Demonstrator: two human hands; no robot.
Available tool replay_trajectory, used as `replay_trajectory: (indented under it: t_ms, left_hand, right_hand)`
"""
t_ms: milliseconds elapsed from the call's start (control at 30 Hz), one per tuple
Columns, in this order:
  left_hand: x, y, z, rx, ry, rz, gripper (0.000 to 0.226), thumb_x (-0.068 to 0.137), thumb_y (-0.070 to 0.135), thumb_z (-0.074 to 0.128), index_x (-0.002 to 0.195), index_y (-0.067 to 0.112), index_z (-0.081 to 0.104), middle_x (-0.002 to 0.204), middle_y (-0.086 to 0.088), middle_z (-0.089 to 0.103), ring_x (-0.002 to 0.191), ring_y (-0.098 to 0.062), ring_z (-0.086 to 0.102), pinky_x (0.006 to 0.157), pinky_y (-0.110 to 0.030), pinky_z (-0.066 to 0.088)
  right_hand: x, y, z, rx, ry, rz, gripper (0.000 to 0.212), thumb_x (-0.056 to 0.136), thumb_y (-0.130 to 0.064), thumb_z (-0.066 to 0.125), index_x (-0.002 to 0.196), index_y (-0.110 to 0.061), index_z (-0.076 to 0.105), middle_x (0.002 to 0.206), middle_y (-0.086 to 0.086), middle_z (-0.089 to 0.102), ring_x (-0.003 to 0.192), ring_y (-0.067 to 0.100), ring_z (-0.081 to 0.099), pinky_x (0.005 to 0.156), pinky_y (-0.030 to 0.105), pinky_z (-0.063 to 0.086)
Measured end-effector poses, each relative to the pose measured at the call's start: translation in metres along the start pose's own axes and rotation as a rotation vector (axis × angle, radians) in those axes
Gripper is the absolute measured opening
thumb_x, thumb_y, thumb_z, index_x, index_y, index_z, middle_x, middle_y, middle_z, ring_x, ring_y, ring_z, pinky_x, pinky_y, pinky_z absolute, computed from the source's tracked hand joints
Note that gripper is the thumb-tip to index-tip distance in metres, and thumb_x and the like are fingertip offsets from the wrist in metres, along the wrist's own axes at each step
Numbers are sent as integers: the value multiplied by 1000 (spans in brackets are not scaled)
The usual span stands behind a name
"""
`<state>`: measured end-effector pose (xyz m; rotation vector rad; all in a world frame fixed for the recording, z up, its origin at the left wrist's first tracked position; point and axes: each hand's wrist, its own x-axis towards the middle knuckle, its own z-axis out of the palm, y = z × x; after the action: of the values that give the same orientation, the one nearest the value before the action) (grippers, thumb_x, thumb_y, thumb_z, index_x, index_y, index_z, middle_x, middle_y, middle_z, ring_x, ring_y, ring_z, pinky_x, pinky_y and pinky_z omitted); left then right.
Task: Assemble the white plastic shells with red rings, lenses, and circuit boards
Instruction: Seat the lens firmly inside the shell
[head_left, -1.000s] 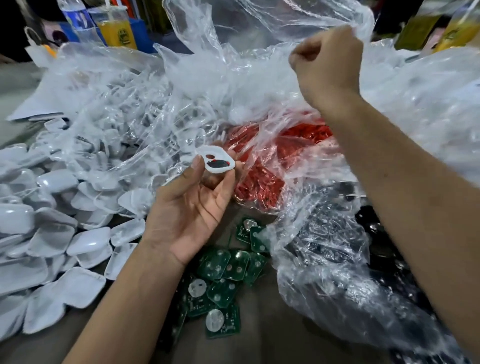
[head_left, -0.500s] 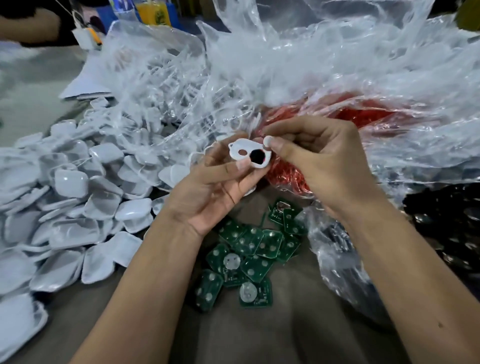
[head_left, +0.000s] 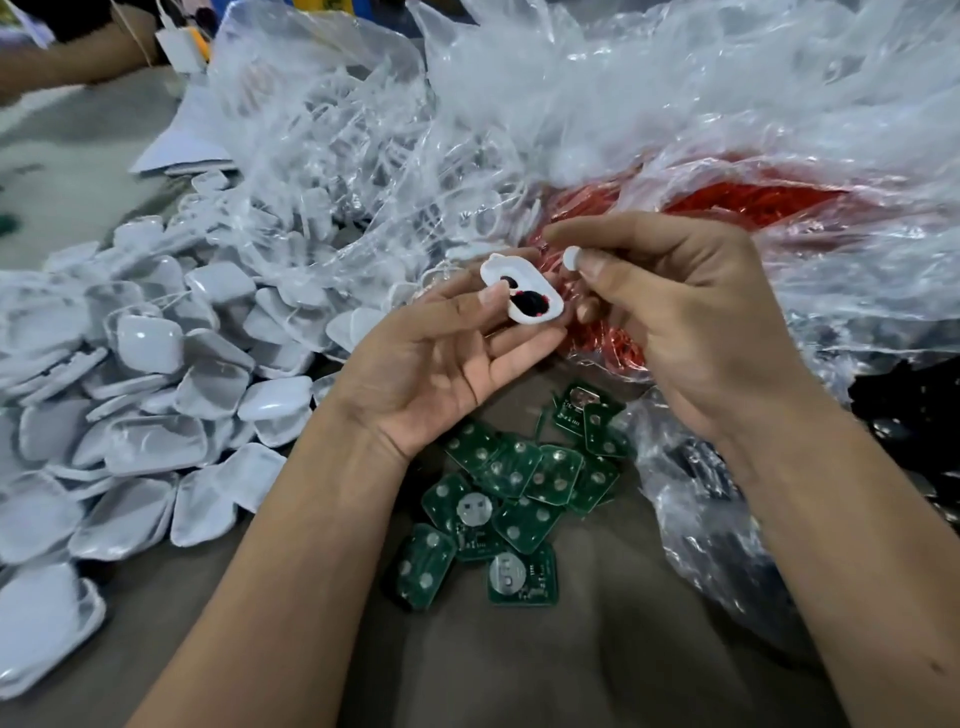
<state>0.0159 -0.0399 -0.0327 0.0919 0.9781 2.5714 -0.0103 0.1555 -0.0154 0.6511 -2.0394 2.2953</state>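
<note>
My left hand (head_left: 436, 374) holds a small white plastic shell (head_left: 522, 288) between thumb and fingers; the shell shows two dark openings with red edges. Just to its right, my right hand (head_left: 685, 312) pinches a small round white lens (head_left: 572, 258) between thumb and forefinger, close to the shell but apart from it. A heap of green circuit boards (head_left: 519, 499) lies on the table below both hands. Red rings (head_left: 737, 200) fill a clear bag behind my right hand.
A big pile of white shells (head_left: 150, 395) covers the table on the left. Crumpled clear plastic bags (head_left: 519, 114) rise behind the hands. A bag of black parts (head_left: 904, 415) sits at the right. Another person's arm (head_left: 62, 52) rests at the far left corner.
My right hand came down from the plastic bag at the back to the shell and now pinches a white lens beside it. The view has moved closer.
</note>
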Motion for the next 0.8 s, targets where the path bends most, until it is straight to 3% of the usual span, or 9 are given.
replay_trajectory:
  t_ms: [200, 333, 500, 667, 800]
  left_hand:
    - [1, 1, -2, 39, 38, -21, 56, 79, 10, 72, 134, 2, 62, 121, -20, 71, 107, -34, 72, 88, -35, 61]
    - [0, 2, -2, 46, -35, -35, 52, 87, 12, 66, 137, -1, 59, 124, -23, 70, 111, -34, 72, 92, -34, 60]
    - [-1, 2, -2, 60, -13, -61, 42, 82, 15, 68, 121, 0, 72, 112, -21, 74, 98, -31, 75, 85, -36, 62]
    - [-2, 1, 3, 40, -30, -98, 36, 82, 16, 67, 114, 1, 74, 106, -23, 74, 87, -31, 75, 80, -39, 63]
    - [-1, 1, 5, 40, -31, -109, 43, 84, 19, 65, 123, 2, 64, 103, -23, 73, 83, -30, 74, 76, -37, 64]
  right_hand:
    - [-2, -4, -1, 44, 20, 34, 14, 92, 5, 71, 99, -4, 77, 86, 9, 78, 76, 21, 70, 70, 28, 59]
    - [-4, -6, 0, 70, 44, 83, 7, 92, 2, 72, 97, 0, 74, 87, 17, 79, 73, 20, 74, 65, 27, 60]
    - [-2, -7, -1, 117, 78, 125, 9, 81, -7, 79, 90, -6, 77, 86, 13, 78, 73, 22, 69, 61, 26, 56]
    - [-3, -7, -1, 41, 95, 122, 11, 75, -16, 84, 85, -12, 81, 83, 11, 77, 75, 29, 61, 59, 24, 51]
    - [-4, -9, 4, -155, 91, 43, 5, 87, -11, 81, 92, -12, 80, 85, 6, 79, 73, 17, 73, 67, 23, 57]
